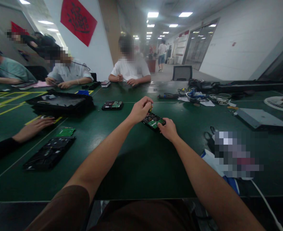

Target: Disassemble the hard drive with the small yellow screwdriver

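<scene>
The hard drive (153,121) lies circuit-side up at mid-surface (136,160). The right hand (169,129) pinches its near right corner, steadying it. The left hand (141,110) is curled tight around a small tool over the far edge. Its green board remains attached, so disassembly seems barely begun.

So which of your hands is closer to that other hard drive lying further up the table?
Left. The left hand is just right of that drive; the right hand is farther right.
</scene>
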Tool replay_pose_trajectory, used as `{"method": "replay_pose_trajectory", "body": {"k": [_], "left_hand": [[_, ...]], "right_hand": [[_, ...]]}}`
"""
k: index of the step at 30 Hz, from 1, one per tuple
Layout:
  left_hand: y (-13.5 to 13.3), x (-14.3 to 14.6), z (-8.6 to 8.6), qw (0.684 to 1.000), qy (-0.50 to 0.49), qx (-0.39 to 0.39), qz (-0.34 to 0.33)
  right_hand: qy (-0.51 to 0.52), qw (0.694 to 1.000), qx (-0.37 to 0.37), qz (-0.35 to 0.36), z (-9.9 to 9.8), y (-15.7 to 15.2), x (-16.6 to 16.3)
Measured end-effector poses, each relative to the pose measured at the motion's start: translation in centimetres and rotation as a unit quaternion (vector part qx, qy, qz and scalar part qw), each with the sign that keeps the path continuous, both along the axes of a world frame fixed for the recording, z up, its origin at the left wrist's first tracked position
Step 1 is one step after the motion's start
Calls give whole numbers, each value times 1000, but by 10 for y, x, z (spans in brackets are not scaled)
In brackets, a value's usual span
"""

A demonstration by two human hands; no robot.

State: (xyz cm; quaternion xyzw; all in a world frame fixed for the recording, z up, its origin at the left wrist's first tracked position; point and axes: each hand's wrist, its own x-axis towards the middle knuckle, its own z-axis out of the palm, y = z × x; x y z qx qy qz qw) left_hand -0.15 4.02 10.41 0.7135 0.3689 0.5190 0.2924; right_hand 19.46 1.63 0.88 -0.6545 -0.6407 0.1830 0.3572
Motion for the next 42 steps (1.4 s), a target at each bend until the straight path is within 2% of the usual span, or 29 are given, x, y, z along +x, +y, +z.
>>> {"method": "replay_pose_trajectory", "body": {"k": [7,12,16,22,29,34,38,42], "left_hand": [[-9,3,1,990,91,99,32],[-7,-2,4,979,108,142,95],[-6,-4,5,975,108,149,126],[-4,-5,4,975,115,160,105],[-1,-5,1,980,99,123,122],[-3,-6,0,969,121,144,161],[-3,-6,-1,970,137,121,159],[-1,-6,-3,980,105,89,145]], "right_hand": [[-12,1000,5,4,1,1,0],[-1,1000,-4,6,-2,2,0],[16,1000,-9,7,-4,4,1],[15,1000,-7,8,-5,4,1],[8,1000,-4,10,-5,3,2],[30,999,-11,14,-6,4,3],[34,999,-10,19,-7,5,3],[27,999,-12,18,-6,5,3]]}}
